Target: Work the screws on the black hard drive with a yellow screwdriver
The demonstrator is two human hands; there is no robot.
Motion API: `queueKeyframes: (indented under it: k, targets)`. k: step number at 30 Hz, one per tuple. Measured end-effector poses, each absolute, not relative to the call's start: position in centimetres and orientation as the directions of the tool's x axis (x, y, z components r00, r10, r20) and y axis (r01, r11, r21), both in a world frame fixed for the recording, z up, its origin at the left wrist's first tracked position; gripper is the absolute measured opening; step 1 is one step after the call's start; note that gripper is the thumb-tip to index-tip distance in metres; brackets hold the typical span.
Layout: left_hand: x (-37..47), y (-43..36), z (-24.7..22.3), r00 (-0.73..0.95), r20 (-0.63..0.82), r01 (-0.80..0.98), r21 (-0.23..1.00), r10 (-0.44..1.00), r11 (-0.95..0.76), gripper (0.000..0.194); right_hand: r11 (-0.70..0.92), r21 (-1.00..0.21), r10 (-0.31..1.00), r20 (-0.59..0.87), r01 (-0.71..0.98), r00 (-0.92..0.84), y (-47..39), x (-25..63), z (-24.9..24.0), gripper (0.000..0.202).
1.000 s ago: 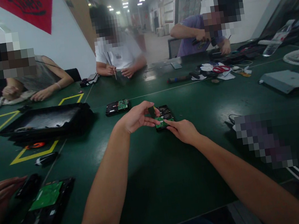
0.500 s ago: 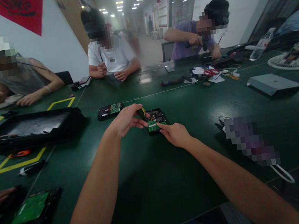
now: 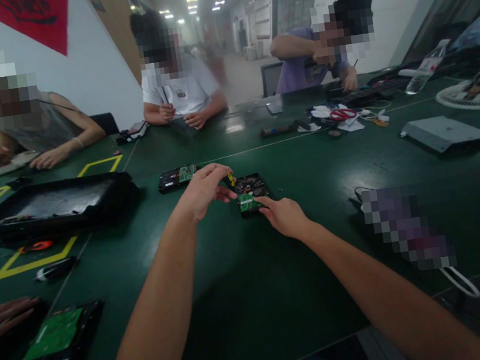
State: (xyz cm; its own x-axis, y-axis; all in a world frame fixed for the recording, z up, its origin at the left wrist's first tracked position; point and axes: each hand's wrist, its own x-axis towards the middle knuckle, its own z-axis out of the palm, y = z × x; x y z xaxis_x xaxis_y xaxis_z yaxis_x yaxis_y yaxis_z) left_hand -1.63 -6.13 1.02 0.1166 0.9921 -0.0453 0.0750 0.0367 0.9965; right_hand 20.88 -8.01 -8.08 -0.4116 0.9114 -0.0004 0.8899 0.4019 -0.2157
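Observation:
On the green table in the middle lies an opened hard drive (image 3: 253, 185), its near end covered by a green circuit board (image 3: 248, 202). My left hand (image 3: 208, 191) is above its left side, fingers closed round a small black-and-yellow screwdriver (image 3: 231, 179); the tip is hard to make out. My right hand (image 3: 284, 216) is at the drive's near right corner, index finger on the board and thumb by the edge, the other fingers curled. A second hard drive (image 3: 177, 178) rests just beyond my left hand. Tiny specks, perhaps screws, lie right of the opened drive.
At left stands a black tray (image 3: 112, 205); nearer lie another hard drive (image 3: 54, 334) and a neighbour's hand (image 3: 4, 317). A blurred-out pouch (image 3: 407, 228) and a grey metal box (image 3: 448, 133) are at right. Several people work across the table, near a plastic bottle (image 3: 427, 69).
My left hand has tilted the screwdriver a little, so more yellow shows. My right hand stays on the drive. The person at the far right has raised an arm; the view has shifted slightly.

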Motion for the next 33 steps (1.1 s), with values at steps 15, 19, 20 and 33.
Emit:
queueKeyframes:
  k: [15, 19, 20, 33]
  targets:
    - [-2.01, -5.90, 1.01, 0.197, -0.073, -0.034, 0.996, 0.978, 0.082, 0.028, 0.417, -0.223, 0.905, 0.015, 0.881, -0.425, -7.98, 20.98, -8.13, 0.049]
    - [-1.89, -6.13, 1.26, 0.282, -0.111, -0.097, 0.985, 0.953, 0.143, 0.027, 0.420, -0.215, 0.905, 0.021, 0.882, -0.426, -7.90, 20.98, -8.33, 0.049]
    - [-1.84, -6.19, 1.33, 0.292, -0.114, -0.100, 0.984, 0.949, 0.149, 0.026, 0.421, -0.215, 0.904, 0.019, 0.881, -0.428, -7.89, 20.98, -8.31, 0.049]
    - [-2.12, -6.09, 1.22, 0.243, -0.116, -0.085, 0.986, 0.963, 0.140, 0.026, 0.424, -0.226, 0.903, 0.026, 0.877, -0.429, -7.81, 20.99, -8.33, 0.049]
